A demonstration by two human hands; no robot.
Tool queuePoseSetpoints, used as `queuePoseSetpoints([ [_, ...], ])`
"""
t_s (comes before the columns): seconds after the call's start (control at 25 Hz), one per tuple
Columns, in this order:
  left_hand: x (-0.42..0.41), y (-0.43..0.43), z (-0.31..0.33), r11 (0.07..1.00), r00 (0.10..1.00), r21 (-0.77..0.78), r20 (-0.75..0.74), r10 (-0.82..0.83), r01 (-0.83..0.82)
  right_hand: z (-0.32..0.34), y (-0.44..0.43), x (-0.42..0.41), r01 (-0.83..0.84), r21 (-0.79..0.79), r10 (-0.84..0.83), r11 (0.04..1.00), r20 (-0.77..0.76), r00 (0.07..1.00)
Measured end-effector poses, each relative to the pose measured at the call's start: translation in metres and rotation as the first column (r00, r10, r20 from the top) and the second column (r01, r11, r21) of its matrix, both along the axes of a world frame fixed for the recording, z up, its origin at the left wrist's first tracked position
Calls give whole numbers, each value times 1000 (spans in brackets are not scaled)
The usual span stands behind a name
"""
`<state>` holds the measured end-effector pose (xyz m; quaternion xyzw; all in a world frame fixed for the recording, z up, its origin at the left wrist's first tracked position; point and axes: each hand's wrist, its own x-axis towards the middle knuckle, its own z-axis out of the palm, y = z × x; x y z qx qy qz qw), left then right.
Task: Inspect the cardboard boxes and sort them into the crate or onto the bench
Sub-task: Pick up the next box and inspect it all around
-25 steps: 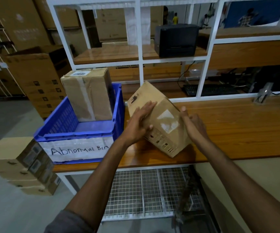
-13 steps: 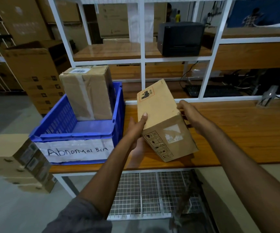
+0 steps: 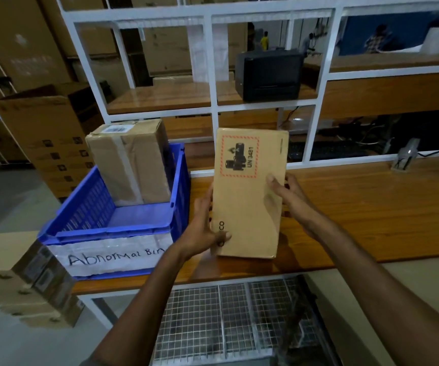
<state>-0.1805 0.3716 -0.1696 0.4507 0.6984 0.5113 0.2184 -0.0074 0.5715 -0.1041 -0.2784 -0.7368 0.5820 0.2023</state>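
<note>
box [image 3: 250, 204] upright, long axis running away from me, hazard label at far end | just right of crate [image 3: 86, 215], over bench [image 3: 371, 207] | left hand [image 3: 202, 228], right hand [image 3: 289, 196] grip its sides

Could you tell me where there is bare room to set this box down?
The bench is bare right of the held box, up to the rack behind. The crate has free floor in front of its taped box. The crate fills the bench's left end.

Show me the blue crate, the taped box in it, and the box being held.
blue crate [image 3: 86, 207], head view, inner left wall.
taped box [image 3: 149, 167], head view, front face.
held box [image 3: 247, 207], head view, plain middle of its face.
</note>
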Motion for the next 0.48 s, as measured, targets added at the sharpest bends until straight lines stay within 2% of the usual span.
queuePoseSetpoints([
  [0.08, 5, -6, 2, 1000, 999, 22, 53, 11, -12, 11, -13, 2, 22, -6, -22, 1000, -46, 999],
  [0.16, 13, -5, 18, 987, 975, 84, 189, 116, -134, 21, -19, 1, 46, -62, -52, 997, -95, 994],
  [0.28, 16, -2, 58, 937, 895, 143, 372, 247, -319, 28, -13, -2, 74, -132, -83, 988, -65, 994],
  [0.36, 7, 1, 73, 936, 858, 81, 432, 278, -344, 34, -10, -5, 10, -141, -7, 990, 21, 1000],
  [0.48, 4, 4, 81, 968, 883, -64, 398, 247, -242, 43, -8, -6, -40, -158, 64, 987, 153, 986],
])
